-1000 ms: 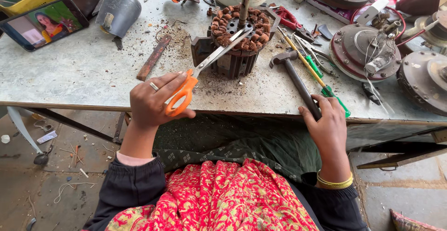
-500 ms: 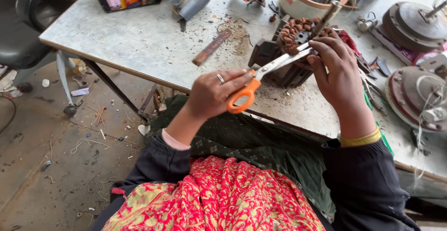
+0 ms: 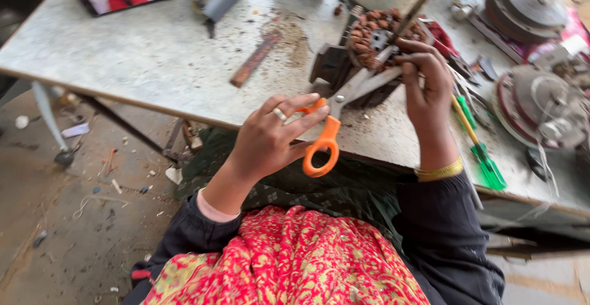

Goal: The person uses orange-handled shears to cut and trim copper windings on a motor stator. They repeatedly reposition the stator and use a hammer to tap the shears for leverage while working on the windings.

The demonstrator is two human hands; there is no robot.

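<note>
hands (image 3: 424, 77) raised nearer than before, orange scissors (image 3: 332, 126) opened

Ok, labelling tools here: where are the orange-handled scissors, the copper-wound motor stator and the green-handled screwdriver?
orange-handled scissors (image 3: 321, 151), head view, handle loop.
copper-wound motor stator (image 3: 369, 31), head view, copper coils.
green-handled screwdriver (image 3: 488, 166), head view, green handle.

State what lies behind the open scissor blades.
Behind the scissors in the left hand sits a copper-wound motor stator on the table. The right hand covers its right side, so that part cannot be seen.
</note>
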